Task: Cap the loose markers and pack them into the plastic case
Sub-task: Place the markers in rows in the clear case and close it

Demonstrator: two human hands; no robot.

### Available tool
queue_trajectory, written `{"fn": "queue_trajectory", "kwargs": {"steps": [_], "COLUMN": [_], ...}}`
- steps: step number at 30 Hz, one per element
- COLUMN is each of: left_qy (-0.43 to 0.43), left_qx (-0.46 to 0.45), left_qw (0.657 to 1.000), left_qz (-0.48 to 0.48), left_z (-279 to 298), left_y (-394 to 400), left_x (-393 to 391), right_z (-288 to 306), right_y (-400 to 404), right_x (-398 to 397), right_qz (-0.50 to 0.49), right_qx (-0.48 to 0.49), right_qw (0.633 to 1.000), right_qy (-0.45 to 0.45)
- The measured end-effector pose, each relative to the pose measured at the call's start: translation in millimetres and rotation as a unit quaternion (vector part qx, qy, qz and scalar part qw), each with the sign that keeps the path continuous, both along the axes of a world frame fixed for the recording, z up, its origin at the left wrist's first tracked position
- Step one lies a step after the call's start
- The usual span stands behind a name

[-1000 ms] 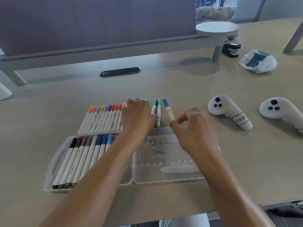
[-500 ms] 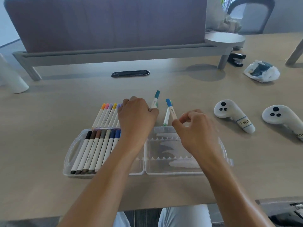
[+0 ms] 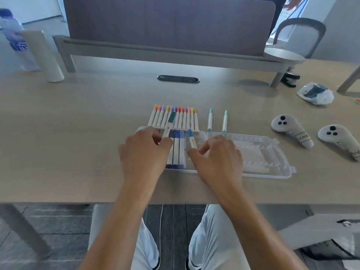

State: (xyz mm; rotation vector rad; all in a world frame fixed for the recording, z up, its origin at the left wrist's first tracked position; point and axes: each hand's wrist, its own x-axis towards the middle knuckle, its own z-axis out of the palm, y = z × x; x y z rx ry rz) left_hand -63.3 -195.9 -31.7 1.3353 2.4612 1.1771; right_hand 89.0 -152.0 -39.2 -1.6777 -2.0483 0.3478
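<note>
Over the near middle of the pale wooden desk (image 3: 78, 133), both hands sit above the clear plastic hinged marker case (image 3: 280, 172), which lies opened flat. Left hand (image 3: 144, 154) pinches a white-barrelled marker with a teal cap (image 3: 169, 123) between thumb and fingers, cap end pointing far and tilted up over the case's left half. Right hand (image 3: 216, 158) pinches a white marker with a light blue cap (image 3: 191, 138) at its near end, cap end angled far-left, just right of the blue-capped markers already lying in the case (image 3: 178, 147). Case's right half looks bare; rest of the left half is hidden under the left hand. Row of capped markers in orange, pink, purple, red and yellow (image 3: 173, 117) lies on the desk touching the case's far edge, and two green-capped markers (image 3: 217, 120) lie apart just right of that row. Two white handheld controllers (image 3: 292, 131) rest well right; a crumpled plastic bag (image 3: 314, 93) far right. Step in hand, as I judge it: seat both held markers in the next free slots. To do it well, lay the light blue one parallel beside the last blue marker, cap end far like the others, press it flat into its groove, then the teal one next to it; keep barrels from crossing.
</note>
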Motion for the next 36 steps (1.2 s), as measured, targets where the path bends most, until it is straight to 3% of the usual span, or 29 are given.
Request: {"fn": "queue_trajectory", "kwargs": {"steps": [8, 18, 36], "left_qy": [-0.026, -0.065, -0.068], "left_qx": [0.03, 0.086, 0.083], "left_qw": [0.999, 0.991, 0.992], "left_qz": [-0.023, -0.08, -0.068], "left_z": [-11.3, -22.3, -16.7], "left_y": [-15.6, -15.0, -9.4], "left_x": [-13.5, -13.8, 4.9], "right_z": [-12.0, -19.3, -22.1], "right_y": [-4.2, 16.8, 26.1], "right_x": [-18.9, -10.3, -0.9], "right_qz": [-0.014, 0.029, 0.079], "right_qx": [0.015, 0.011, -0.017], "right_qw": [0.998, 0.999, 0.995], "right_qy": [-0.059, 0.035, 0.063]}}
